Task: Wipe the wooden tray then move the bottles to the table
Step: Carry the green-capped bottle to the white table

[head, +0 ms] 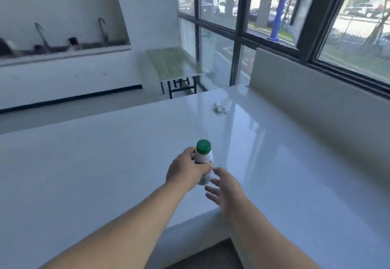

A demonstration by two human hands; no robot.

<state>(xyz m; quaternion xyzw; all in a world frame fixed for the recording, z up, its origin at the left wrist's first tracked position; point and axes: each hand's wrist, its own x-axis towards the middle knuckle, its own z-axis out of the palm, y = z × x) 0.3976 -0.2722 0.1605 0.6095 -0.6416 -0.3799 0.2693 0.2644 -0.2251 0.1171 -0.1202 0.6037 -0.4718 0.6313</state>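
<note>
A white bottle [203,159] with a green cap stands upright over the glossy white table [84,163], near its inner corner. My left hand [185,169] is wrapped around the bottle's body. My right hand [226,190] is just to the right of the bottle, fingers spread, holding nothing. A crumpled white wipe [220,107] lies farther back on the table. No wooden tray is in view.
A low white partition [316,91] runs along the table's right side under large windows. A green-topped bench table [173,64] stands beyond the table's far edge. A counter with taps [63,43] is at the far left. The table's inner corner edge [196,220] is below my hands.
</note>
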